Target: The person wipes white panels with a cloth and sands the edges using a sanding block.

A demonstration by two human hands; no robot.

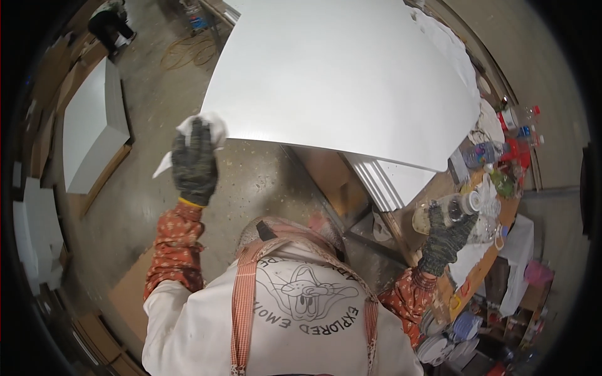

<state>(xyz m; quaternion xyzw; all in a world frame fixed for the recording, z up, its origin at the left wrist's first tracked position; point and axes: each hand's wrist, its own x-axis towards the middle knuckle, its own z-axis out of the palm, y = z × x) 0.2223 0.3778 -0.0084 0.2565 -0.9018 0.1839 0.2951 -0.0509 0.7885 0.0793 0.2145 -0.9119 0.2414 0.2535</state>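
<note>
My left hand (195,161), in a dark patterned work glove with a yellow cuff edge, is closed on a white cloth (216,127). The cloth bunches at the near left corner of a large smooth white panel (338,75), and a loose tip hangs below the hand. At the right, my gloved right hand (446,241) grips a clear plastic bottle (446,205) with a white cap (471,201). That bottle is over a cluttered wooden side bench (464,294). Some of my fingers are hidden behind it.
Several white boards (379,182) are stacked under the panel. More clear bottles (484,154) and a red container (518,151) crowd the bench. Stacked white panels (94,135) stand on the floor at left. Far left, another person (111,25) bends over. A hose (187,53) lies coiled on the floor.
</note>
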